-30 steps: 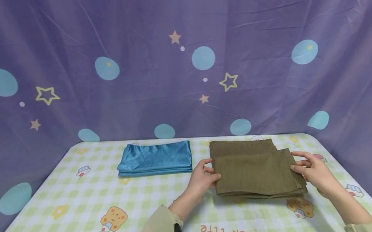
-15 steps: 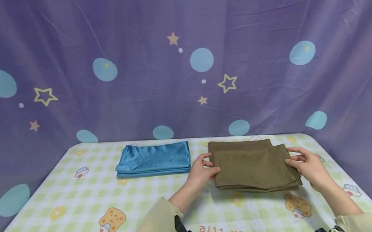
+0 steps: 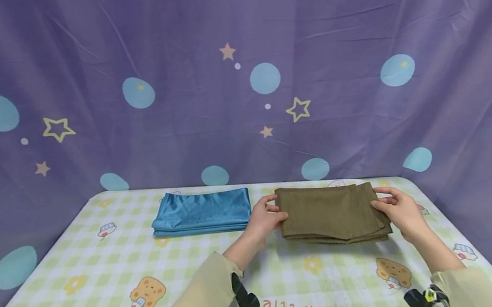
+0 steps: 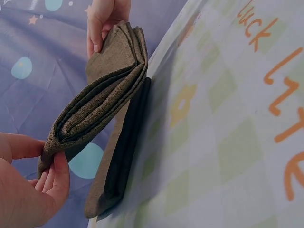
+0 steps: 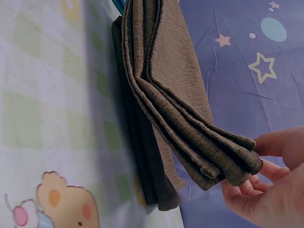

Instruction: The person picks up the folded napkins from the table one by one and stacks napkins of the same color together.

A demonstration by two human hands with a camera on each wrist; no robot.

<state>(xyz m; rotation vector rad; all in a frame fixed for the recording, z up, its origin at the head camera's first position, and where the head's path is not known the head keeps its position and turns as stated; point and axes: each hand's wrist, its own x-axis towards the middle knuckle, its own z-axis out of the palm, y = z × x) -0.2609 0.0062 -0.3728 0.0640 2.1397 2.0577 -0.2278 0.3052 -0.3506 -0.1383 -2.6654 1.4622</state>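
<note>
My left hand (image 3: 263, 223) pinches the left edge of a folded olive-brown cloth (image 3: 329, 215), thumb on top and fingers beneath. At the opposite edge my right hand (image 3: 403, 212) pinches the same cloth between thumb and fingers. In both wrist views its stacked layers sag a little in the middle. Just under it, a second folded brown cloth (image 4: 111, 175) lies on the table; in the head view the held one covers nearly all of it. The right wrist view shows a gap between the held cloth's right end and the lower cloth (image 5: 147, 156).
A folded shiny blue cloth (image 3: 202, 212) lies to the left of the brown ones. The table (image 3: 196, 277) wears a green-and-white checked cover with printed bears and lettering. A purple curtain (image 3: 205, 117) with stars and dots hangs behind it.
Both hands have moved the held brown cloth away from me, toward the back of the table, so it now overlaps nearly all of the lower one. The blue cloth has stayed put.
</note>
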